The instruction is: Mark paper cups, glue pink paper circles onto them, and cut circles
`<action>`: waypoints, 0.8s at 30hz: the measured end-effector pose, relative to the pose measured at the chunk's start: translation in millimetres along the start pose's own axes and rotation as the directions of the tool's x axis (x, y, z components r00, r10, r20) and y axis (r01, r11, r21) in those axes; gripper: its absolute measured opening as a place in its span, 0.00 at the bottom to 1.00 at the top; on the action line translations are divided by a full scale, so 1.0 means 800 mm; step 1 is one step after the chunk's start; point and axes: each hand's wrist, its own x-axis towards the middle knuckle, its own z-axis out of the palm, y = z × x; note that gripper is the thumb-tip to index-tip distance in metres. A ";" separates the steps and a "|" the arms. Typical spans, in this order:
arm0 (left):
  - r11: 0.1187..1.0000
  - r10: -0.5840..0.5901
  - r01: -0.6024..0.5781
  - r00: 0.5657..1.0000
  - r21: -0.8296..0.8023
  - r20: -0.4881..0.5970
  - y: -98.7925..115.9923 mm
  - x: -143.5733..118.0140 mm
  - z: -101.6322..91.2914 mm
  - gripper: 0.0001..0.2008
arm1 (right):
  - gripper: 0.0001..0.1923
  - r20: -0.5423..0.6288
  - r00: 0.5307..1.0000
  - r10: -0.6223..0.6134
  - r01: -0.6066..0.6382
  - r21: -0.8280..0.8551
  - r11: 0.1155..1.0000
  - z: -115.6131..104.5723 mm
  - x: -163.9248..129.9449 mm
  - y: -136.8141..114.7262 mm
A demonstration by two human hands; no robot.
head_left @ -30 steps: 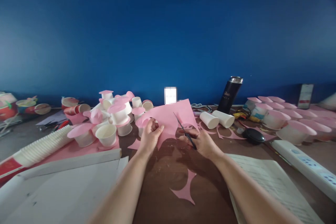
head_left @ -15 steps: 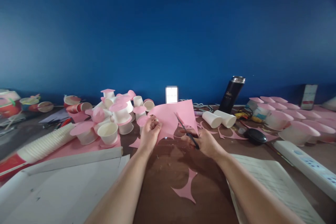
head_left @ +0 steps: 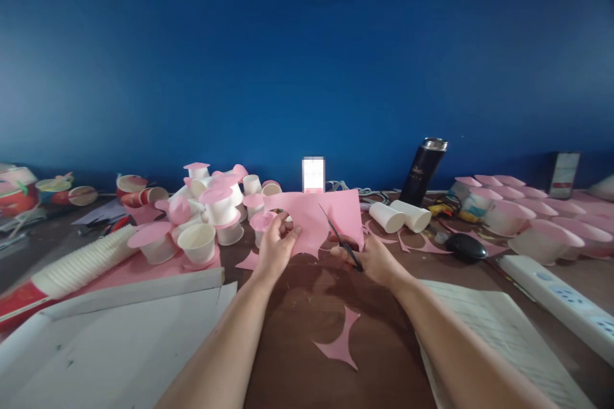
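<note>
A sheet of pink paper [head_left: 307,223] with rounded cut-outs along its edges is raised above the table in front of me. My left hand [head_left: 278,243] pinches it at its left side. In my right hand [head_left: 371,259] is a pair of scissors with dark handles [head_left: 341,238], its blades lying against the paper and pointing up and left. The fingers in the handles are partly hidden. Below the hands, a curved pink scrap [head_left: 341,342] lies on the brown table [head_left: 297,358].
Paper cups topped with pink discs [head_left: 218,204] crowd the left; more capped cups [head_left: 547,239] stand at right. Two white cups [head_left: 387,218] lie on their sides near a black thermos [head_left: 425,169]. A power strip [head_left: 561,300], black mouse [head_left: 466,248] and written sheet [head_left: 489,332] are at right.
The pink paper has turned and flattened toward me, its right part now lower and its left cut-out showing. My left hand has shifted slightly with it; the scissors have barely moved.
</note>
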 end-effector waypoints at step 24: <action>0.996 -0.086 0.086 0.996 -0.028 -0.024 0.019 -0.002 -0.001 0.32 | 0.27 0.049 0.999 0.009 -0.016 0.153 0.988 -0.002 -0.001 0.004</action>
